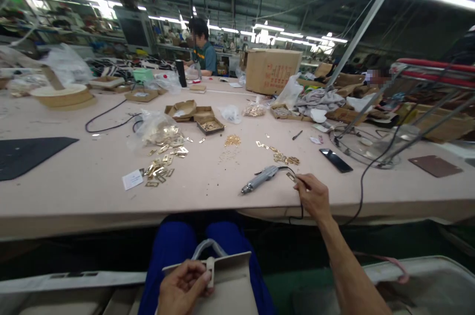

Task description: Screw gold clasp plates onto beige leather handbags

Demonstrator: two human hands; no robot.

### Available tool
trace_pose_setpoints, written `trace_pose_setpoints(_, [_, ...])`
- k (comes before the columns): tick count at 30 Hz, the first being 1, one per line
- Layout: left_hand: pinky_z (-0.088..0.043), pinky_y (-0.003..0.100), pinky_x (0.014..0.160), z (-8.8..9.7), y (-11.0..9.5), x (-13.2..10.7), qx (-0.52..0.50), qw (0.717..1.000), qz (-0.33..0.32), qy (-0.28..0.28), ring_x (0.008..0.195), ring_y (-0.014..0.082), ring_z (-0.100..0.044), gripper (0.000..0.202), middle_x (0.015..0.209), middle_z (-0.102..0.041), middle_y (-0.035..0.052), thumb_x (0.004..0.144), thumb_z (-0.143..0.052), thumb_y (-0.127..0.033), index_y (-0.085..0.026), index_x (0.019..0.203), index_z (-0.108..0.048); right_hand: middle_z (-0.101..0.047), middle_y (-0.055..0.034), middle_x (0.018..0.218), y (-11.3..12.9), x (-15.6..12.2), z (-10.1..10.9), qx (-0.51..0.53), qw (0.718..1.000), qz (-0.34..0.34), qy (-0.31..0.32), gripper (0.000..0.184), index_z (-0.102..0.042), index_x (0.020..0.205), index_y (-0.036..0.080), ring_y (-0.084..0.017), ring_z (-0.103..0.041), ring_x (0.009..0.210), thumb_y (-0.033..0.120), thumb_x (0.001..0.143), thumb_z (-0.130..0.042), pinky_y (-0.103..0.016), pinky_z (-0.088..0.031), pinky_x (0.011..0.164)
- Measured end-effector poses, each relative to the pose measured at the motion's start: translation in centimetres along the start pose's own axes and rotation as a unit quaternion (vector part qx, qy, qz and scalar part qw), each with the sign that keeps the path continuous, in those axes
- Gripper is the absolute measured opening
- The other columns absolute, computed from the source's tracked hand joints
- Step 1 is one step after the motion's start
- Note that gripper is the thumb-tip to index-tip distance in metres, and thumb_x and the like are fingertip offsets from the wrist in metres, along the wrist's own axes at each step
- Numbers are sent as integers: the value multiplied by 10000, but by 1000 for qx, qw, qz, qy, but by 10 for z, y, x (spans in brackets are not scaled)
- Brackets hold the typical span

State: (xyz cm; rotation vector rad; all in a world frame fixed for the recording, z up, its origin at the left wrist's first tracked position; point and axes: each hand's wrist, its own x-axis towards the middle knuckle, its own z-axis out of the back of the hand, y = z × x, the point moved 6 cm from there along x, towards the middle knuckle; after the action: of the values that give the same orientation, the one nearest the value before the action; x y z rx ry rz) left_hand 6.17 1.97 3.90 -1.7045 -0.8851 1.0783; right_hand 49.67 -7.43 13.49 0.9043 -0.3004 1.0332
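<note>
My right hand [314,197] is over the table's front edge, its thumb and fingers pinching a small gold-toned metal plate with a slot [290,176]. Just left of it lies a grey electric screwdriver [261,179], its tip pointing toward the lower left. Low in the view, my left hand [183,286] pinches a narrow beige tab [211,271] on a beige bag-like piece [235,288] resting on my lap. A loop in clear wrapping [210,245] rises behind that piece. More gold-toned plates [285,158] lie beyond my right hand.
A pile of metal plates [159,170] and a plastic bag of them [163,132] lie left. Tiny gold-toned parts [233,140] sit mid-table. A phone [336,160] and black cable [361,189] are right. A carton [272,71] and a person [208,55] are farther back.
</note>
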Motion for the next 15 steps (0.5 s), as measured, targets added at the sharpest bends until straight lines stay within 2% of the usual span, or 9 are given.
trace_pose_setpoints(3, [-568, 253, 506, -5, -2, 2, -8, 1000, -6, 12, 516, 176, -649, 386, 615, -693, 22, 597, -962, -435, -163, 698, -708, -716, -91, 1036, 35, -24, -26, -66, 992, 92, 50, 287, -728, 1122, 220, -212, -675, 920, 220, 1024, -459, -322, -523, 815])
trace_pose_setpoints(5, [-561, 242, 504, -5, -1, 2, -6, 1000, -5, 16, 506, 175, -659, 375, 599, -692, 20, 613, -958, -419, -162, 706, -702, -712, -87, 998, 45, -33, -41, -91, 986, 106, 94, 267, -739, 1056, 227, -227, -658, 965, 239, 1027, -474, -326, -510, 834])
trace_pose_setpoints(7, [-550, 230, 495, -4, 2, 1, -4, 1000, -5, 20, 504, 175, -667, 370, 591, -696, 24, 629, -952, -415, -158, 712, -699, -702, -78, 979, 44, -34, -47, -79, 989, 75, 100, 208, -733, 1016, 227, -222, -648, 936, 305, 1010, -541, -329, -508, 841])
trace_pose_setpoints(10, [-556, 232, 499, -1, 4, -1, -3, 1000, -3, 19, 511, 179, -677, 367, 596, -704, 32, 632, -952, -402, -152, 713, -696, -694, -72, 986, 32, -27, -53, -48, 994, 11, 102, 240, -708, 1125, 205, -208, -634, 842, 339, 948, -617, -341, -512, 804])
trace_pose_setpoints(15, [-582, 251, 524, 5, 6, -2, -1, 1000, -11, 19, 542, 185, -688, 338, 639, -728, 44, 664, -942, -373, -145, 745, -706, -678, -42, 844, 31, -16, -67, 58, 981, -36, 183, 331, -704, 1181, 158, -185, -607, 735, 295, 891, -624, -354, -509, 765])
